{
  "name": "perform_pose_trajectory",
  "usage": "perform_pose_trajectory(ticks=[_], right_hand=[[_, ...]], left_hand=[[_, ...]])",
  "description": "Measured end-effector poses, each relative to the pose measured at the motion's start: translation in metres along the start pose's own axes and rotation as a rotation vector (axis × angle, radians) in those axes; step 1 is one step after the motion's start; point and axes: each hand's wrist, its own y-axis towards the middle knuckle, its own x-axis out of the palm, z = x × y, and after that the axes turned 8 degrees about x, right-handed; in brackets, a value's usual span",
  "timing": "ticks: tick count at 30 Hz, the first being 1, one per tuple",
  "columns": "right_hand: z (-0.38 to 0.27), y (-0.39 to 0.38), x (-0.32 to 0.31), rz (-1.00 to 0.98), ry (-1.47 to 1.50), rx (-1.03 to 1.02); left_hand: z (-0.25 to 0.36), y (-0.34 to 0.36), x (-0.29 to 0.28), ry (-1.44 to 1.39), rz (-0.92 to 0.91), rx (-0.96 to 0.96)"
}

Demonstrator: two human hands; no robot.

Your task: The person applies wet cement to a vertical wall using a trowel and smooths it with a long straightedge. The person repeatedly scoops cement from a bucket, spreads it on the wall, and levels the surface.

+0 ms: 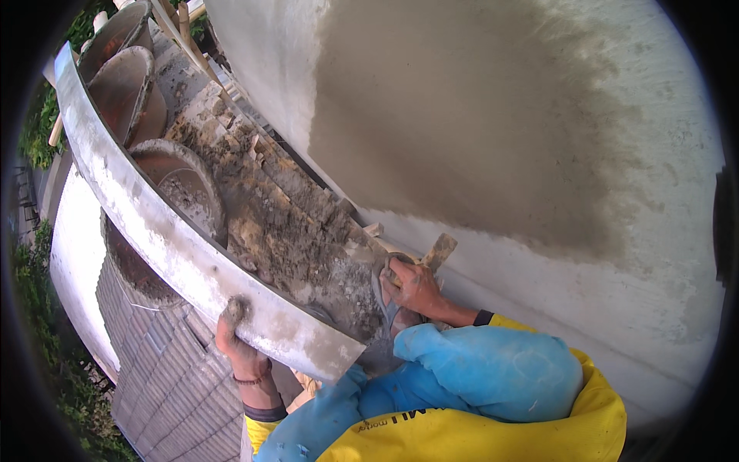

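Observation:
A long, pale metal straightedge [165,223], smeared with mortar, runs from the upper left down to my knees. My left hand [240,331] is closed on its outer edge near the lower end, fingers dirty with mortar. Low beside my foot, my right hand [414,285] is closed with bent fingers, close to the base of the wall. Whatever it holds is mostly hidden by the fingers. A short, light wooden piece [440,251] sticks up just beyond this hand. Wet grey-brown plaster [462,115] covers a large patch of the pale wall [670,292] on the right.
Mortar-crusted buckets [209,181] stand along the left of the narrow platform, partly behind the straightedge. Loose mortar and debris [285,223] cover the platform boards. A ribbed roof [173,369] lies below on the left, with greenery beyond. Poles [185,27] rise at the far end.

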Motion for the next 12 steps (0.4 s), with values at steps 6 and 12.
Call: perform_pose_trajectory(ticks=[6,12], right_hand=[[0.0006,0.0001,-0.0004,0.002,-0.004,-0.04],[0.0024,-0.0003,-0.0002,-0.006,0.004,-0.038]], left_hand=[[-0.0035,0.0018,0.0062,-0.011,0.002,0.049],[-0.0034,0.0036,0.0072,0.011,-0.046,0.065]])
